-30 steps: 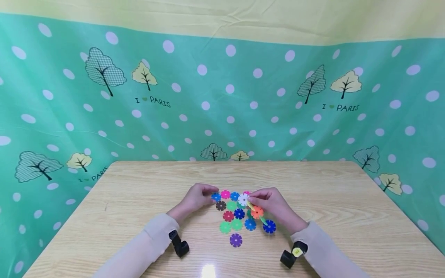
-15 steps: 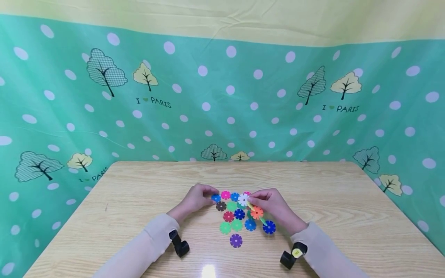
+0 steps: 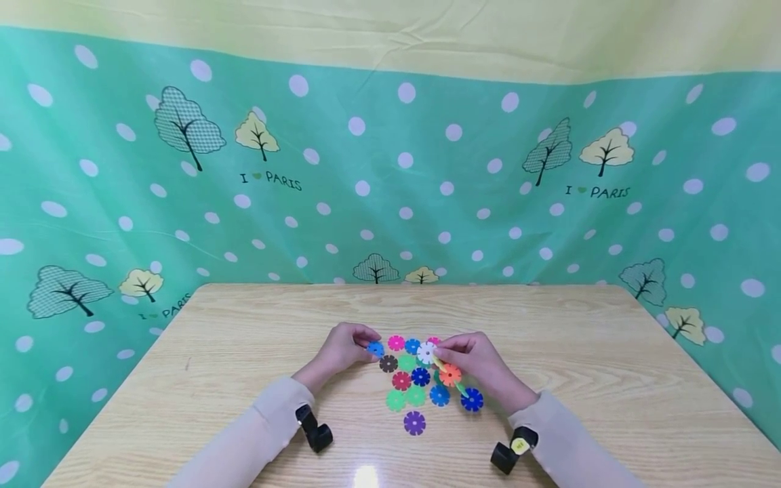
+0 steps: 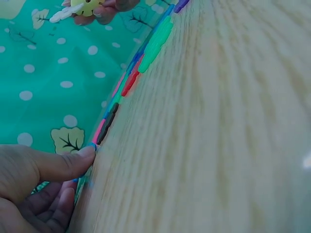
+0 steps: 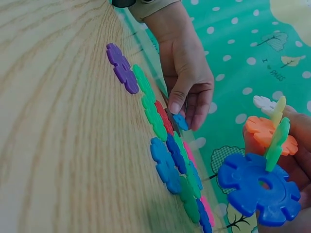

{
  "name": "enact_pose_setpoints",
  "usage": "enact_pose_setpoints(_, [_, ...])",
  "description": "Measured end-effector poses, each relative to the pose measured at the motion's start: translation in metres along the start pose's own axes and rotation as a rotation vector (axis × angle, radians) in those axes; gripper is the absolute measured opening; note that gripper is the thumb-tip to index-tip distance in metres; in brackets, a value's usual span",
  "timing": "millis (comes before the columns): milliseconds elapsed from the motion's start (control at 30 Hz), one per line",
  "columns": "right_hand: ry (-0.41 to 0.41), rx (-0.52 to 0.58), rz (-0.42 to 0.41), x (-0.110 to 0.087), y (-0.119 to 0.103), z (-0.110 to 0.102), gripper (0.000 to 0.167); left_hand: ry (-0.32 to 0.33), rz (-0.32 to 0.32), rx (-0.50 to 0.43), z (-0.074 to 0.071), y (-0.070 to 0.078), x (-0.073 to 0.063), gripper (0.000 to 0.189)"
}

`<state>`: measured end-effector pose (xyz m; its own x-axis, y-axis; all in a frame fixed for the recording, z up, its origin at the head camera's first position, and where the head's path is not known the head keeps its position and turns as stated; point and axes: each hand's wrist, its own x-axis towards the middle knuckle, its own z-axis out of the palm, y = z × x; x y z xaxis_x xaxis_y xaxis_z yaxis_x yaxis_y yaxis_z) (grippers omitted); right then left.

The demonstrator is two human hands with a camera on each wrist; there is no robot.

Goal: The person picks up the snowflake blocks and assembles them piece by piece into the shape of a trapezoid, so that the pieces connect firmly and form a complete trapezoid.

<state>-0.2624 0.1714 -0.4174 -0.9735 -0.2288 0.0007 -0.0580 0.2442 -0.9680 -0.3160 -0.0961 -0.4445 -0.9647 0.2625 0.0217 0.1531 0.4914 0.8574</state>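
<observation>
My left hand (image 3: 344,349) pinches a light blue snowflake disc (image 3: 375,348) between thumb and fingers at the left end of a group of flat notched discs. In the right wrist view this light blue disc (image 5: 180,122) stands tilted at the fingertips. My right hand (image 3: 478,354) grips a chain of interlocked snowflake discs. In it are a white disc (image 3: 426,352), a yellow disc (image 5: 278,111), an orange disc (image 3: 450,374), a light green disc (image 5: 277,143) and a dark blue disc (image 5: 260,189) at the near end. Fingers hide part of the chain.
Loose discs lie on the wooden table (image 3: 274,305) between the hands: a brown disc (image 3: 388,364), a red disc (image 3: 401,381), a purple disc (image 3: 415,423) nearest me, and several green, pink and blue ones. Behind the table hangs a dotted green curtain (image 3: 403,190).
The light blue disc has shifted slightly left and tilted in my left hand's fingers, apart from the pink disc. My right hand and its chain stay nearly still.
</observation>
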Motion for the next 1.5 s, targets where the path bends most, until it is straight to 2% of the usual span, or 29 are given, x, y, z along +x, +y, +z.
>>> enact_pose_setpoints(267, [0.029, -0.020, 0.036, 0.000, 0.001, 0.001, 0.024, -0.012, 0.042, -0.045, 0.000, -0.004, -0.002, 0.033])
enact_pose_setpoints(533, [0.040, -0.029, 0.033, 0.000, -0.001, 0.001, 0.021, -0.019, 0.011, -0.105, -0.005, -0.004, -0.005, 0.030])
enact_pose_setpoints(767, [0.065, -0.012, 0.066, -0.001, -0.002, 0.002, 0.024, -0.039, 0.002, -0.162, -0.007, -0.004, -0.006, 0.020])
enact_pose_setpoints(867, [0.097, -0.004, 0.085, 0.000, -0.002, 0.003, 0.024, -0.056, 0.019, -0.172, -0.007, 0.001, -0.008, 0.018])
enact_pose_setpoints(1033, [0.131, -0.014, 0.107, 0.002, -0.002, 0.004, 0.020, -0.079, 0.082, -0.140, -0.008, 0.014, -0.011, 0.016])
enact_pose_setpoints(1167, [0.121, -0.016, 0.105, 0.002, -0.004, 0.004, 0.018, -0.094, 0.113, -0.126, -0.005, 0.024, -0.014, 0.015])
enact_pose_setpoints(1300, [0.100, 0.007, 0.091, 0.001, -0.004, 0.003, 0.021, -0.118, 0.116, -0.166, 0.000, 0.031, -0.017, 0.016])
enact_pose_setpoints(1500, [0.063, 0.026, 0.063, 0.000, -0.003, 0.002, 0.024, -0.091, 0.132, -0.205, 0.007, 0.041, -0.023, 0.018])
